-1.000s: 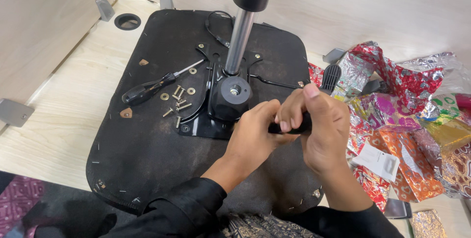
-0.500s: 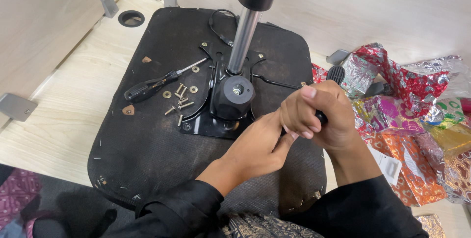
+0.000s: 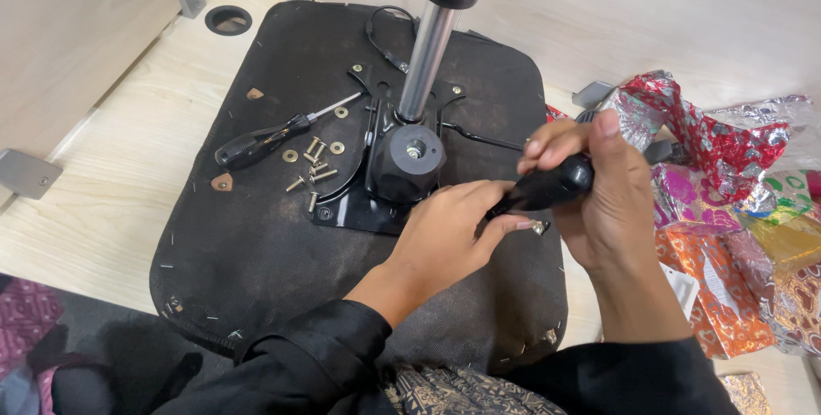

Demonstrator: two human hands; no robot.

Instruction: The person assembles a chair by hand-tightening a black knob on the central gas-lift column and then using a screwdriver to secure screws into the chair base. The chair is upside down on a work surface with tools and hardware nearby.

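Note:
An upturned black chair seat lies on a pale wooden table, with a black metal mechanism plate and a chrome gas-lift column standing up from it. My right hand is wrapped around the black handle of a screwdriver, its tip angled down toward the seat. My left hand rests beside that tip, fingers pinching near a small bolt. A second black-handled screwdriver lies on the seat to the left, next to several loose bolts and washers.
Crumpled shiny wrapping in red, orange and silver is piled at the right. Wooden walls enclose the table at left and back. A round hole and grey metal brackets sit near the table's edges. A black cable loops behind the column.
My right hand has turned the screwdriver handle and shifted slightly right and down. My left hand has slid toward the tip, fingers now by the small bolt.

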